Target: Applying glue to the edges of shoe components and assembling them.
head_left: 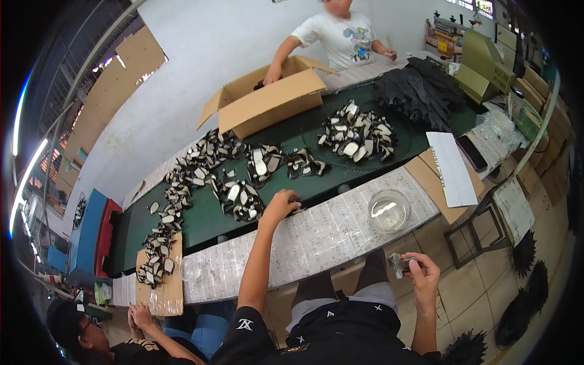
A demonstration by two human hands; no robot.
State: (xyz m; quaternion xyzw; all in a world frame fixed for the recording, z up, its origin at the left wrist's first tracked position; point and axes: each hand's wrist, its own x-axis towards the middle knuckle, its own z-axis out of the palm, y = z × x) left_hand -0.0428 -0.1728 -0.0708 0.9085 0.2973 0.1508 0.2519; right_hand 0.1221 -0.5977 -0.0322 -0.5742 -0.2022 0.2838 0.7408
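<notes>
My left hand (281, 205) reaches over the near edge of the green table, its fingers curled down. Something small and dark shows under the fingertips, but I cannot make out what. Just left of it lies a heap of small black pieces with pale, rounded faces (242, 199). My right hand (424, 277) is raised off the table's near side, pinching a small grey and translucent piece (398, 266) between thumb and fingers; its kind is too small to tell. A round clear bowl (389, 211) stands on the taped ledge between my hands.
Across the green table (210, 234), a person reaches into an open cardboard box (274, 103). More black-and-white pieces (358, 132) are piled ahead, beside dark flat sheets (420, 88). A phone (471, 152) and white card (451, 169) lie right. Another person's hands (140, 316) are at lower left.
</notes>
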